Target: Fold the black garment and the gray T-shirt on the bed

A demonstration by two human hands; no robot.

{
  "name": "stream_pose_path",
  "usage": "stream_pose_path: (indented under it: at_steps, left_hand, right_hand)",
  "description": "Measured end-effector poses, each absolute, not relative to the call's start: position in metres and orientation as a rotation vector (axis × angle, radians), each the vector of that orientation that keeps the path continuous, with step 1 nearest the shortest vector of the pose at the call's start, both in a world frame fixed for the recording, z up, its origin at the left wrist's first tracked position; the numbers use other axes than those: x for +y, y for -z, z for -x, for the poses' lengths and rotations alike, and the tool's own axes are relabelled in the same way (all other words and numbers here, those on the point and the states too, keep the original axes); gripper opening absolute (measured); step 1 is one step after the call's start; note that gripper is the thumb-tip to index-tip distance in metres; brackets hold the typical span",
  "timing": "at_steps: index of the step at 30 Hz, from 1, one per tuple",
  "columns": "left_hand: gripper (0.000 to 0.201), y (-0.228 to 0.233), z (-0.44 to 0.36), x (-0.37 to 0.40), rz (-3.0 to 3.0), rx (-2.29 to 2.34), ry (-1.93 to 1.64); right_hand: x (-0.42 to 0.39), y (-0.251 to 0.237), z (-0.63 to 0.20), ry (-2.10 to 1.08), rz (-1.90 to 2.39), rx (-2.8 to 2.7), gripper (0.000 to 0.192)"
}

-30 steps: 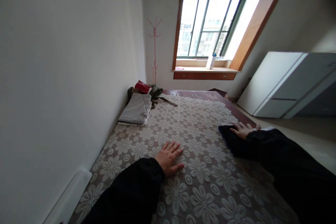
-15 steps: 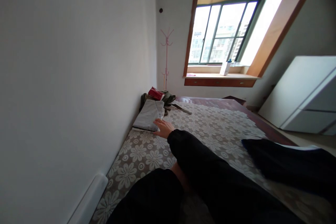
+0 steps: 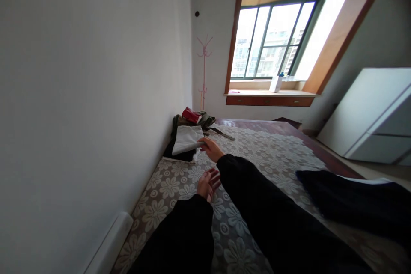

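My right hand [image 3: 212,149] pinches the near right corner of a folded grey garment [image 3: 186,138] by the wall. That edge is raised, and black cloth [image 3: 183,155] shows beneath it; whether both belong to one piece I cannot tell. Nearer to me, my left hand [image 3: 208,183] hovers over the flower-patterned cover [image 3: 170,186], fingers apart and slightly curled, holding nothing. Behind the grey garment lie a red packet-like thing [image 3: 192,115] and a dark green cloth heap [image 3: 207,119] with a strap [image 3: 222,133].
A white wall [image 3: 128,94] rises close on the left, with a white bar-shaped object [image 3: 111,242] at its foot. Dark folded clothing [image 3: 353,201] lies to the right. Farther off stand a pink coat rack [image 3: 204,68], a bay window [image 3: 272,43] and a white cabinet [image 3: 369,111].
My right hand has taken hold of the grey garment's corner and lifted it, uncovering black cloth. My left hand has come forward out from behind the right sleeve.
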State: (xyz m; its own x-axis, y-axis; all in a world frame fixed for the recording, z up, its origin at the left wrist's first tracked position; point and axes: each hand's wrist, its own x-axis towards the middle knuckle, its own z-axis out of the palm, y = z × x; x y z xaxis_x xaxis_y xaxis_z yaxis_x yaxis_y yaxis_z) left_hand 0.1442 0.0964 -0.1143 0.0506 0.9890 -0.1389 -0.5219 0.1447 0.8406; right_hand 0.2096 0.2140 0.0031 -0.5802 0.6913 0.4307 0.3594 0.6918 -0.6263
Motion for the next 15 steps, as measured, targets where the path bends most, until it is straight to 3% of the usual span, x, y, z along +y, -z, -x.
stream_pose_path:
  at_steps: [6,11,15]
  left_hand:
    - [0.097,0.086,-0.106,0.101,-0.532,0.833,-1.438]
    - [0.086,0.078,-0.109,0.09,-0.532,0.781,-1.414]
    - [0.092,0.074,-0.108,0.091,-0.64,0.738,-1.321]
  right_hand:
    - [0.154,0.004,-0.344,-1.198,0.528,-1.749,0.018]
    - [0.124,0.061,-0.419,-1.292,0.99,-1.225,0.026]
    - [0.131,0.09,-0.45,-1.282,1.027,-1.05,0.064]
